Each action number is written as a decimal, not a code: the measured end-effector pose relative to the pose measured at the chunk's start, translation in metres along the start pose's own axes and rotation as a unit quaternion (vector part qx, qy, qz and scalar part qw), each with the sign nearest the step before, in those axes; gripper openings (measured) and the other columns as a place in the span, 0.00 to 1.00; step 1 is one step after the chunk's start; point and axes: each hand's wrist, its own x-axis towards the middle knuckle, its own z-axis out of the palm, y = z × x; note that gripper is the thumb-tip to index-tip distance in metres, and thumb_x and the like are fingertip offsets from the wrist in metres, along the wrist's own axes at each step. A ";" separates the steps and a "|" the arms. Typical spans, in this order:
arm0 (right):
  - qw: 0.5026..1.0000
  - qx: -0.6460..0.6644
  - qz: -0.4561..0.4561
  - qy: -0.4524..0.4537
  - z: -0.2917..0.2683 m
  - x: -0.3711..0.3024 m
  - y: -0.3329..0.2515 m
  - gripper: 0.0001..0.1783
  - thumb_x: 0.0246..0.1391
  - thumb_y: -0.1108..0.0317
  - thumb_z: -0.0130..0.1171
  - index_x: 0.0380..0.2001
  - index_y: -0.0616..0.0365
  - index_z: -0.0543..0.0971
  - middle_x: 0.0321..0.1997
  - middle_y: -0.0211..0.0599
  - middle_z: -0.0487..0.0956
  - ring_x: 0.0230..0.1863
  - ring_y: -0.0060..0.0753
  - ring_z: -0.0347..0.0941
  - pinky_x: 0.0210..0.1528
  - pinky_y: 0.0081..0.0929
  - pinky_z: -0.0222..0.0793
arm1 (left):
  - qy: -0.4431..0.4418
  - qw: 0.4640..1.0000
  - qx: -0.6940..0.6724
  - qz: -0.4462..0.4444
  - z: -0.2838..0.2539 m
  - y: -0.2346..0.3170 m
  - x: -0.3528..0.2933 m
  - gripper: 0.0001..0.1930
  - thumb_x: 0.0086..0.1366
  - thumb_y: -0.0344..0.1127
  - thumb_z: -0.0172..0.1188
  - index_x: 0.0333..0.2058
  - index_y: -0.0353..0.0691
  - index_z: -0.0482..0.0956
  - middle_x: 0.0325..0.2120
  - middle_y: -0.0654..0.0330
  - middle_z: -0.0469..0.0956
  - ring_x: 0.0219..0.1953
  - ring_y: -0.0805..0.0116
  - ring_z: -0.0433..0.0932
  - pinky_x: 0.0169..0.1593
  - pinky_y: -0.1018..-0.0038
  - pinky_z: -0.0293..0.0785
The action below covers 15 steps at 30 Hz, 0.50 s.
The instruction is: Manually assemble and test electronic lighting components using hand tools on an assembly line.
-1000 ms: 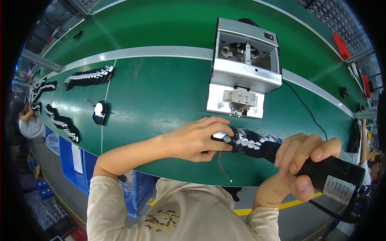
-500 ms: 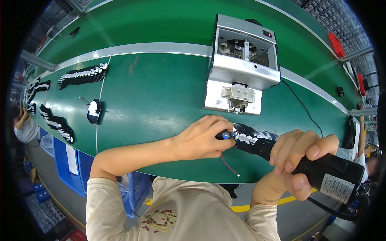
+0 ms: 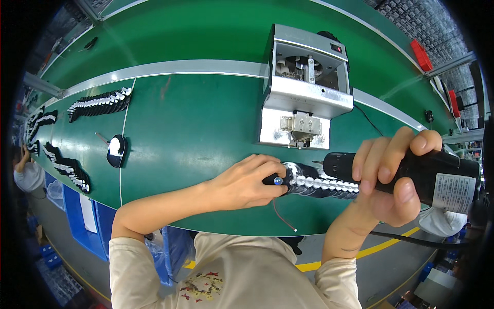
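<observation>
My right hand [image 3: 388,175] is wrapped round a black electric screwdriver [image 3: 437,177], its thin bit pointing left over the table. Below that bit, a row of overlapping black parts with white discs [image 3: 324,186] lies on the green table. At the left end of this row, my left hand [image 3: 252,180] pinches a small black part [image 3: 278,181] with a blue round spot on it. From under this hand trails a thin red wire [image 3: 283,219] with a white plug. My fingers partly hide the pinched part.
Beyond my hands stands a silver box-shaped machine [image 3: 309,92] with a cable. A single black and white part [image 3: 117,150] lies at left, with several rows of similar parts [image 3: 100,104] farther off. Blue bins [image 3: 82,216] stand below the table's left edge.
My right hand has raised the screwdriver off the row, so its bit now shows. The left hand keeps its pinch on the small part, slightly lower and farther left in view.
</observation>
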 end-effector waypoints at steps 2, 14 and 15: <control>1.000 0.015 -0.004 -0.009 0.000 0.006 0.005 0.24 0.53 0.67 0.57 0.52 0.59 0.64 0.27 0.34 0.68 0.17 0.26 0.66 0.24 0.29 0.64 | -0.014 1.000 -0.012 -0.006 -0.005 0.000 -0.006 0.17 0.45 0.32 0.67 0.37 0.46 0.79 0.44 0.58 0.70 0.51 0.56 0.71 0.49 0.62 0.71; 0.991 -0.060 0.025 0.117 0.031 0.026 0.032 0.20 0.49 0.70 0.53 0.47 0.60 0.66 0.24 0.35 0.67 0.13 0.25 0.62 0.20 0.30 0.63 | 0.010 1.000 0.008 -0.017 0.006 0.001 -0.008 0.16 0.43 0.34 0.69 0.31 0.47 0.73 0.45 0.58 0.69 0.52 0.55 0.68 0.49 0.61 0.67; 0.990 -0.068 0.030 0.117 0.032 0.027 0.033 0.19 0.48 0.70 0.53 0.46 0.60 0.66 0.23 0.35 0.67 0.13 0.25 0.62 0.20 0.30 0.63 | 0.009 1.000 0.004 -0.016 0.006 0.000 -0.008 0.15 0.44 0.33 0.68 0.32 0.47 0.74 0.45 0.58 0.69 0.52 0.55 0.68 0.49 0.61 0.67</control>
